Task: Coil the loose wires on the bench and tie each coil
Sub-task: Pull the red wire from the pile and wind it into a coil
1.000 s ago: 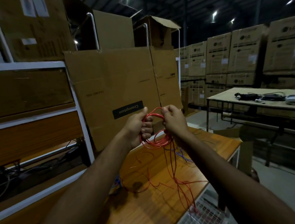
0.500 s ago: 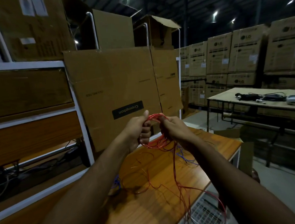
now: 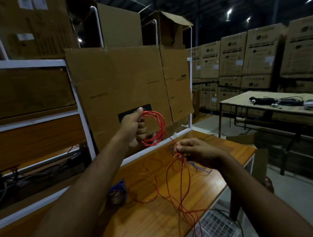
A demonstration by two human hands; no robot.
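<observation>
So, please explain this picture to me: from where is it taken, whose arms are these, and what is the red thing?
The camera sits on a person's head and looks forward and down, so the two arms are that person's own. The left hand holds a coil of red wire in a closed grip. The right hand pinches the loose end of the same wire. More loose red wire trails over the wooden bench, beside a small blue wire bundle. Cardboard boxes stand behind.
</observation>
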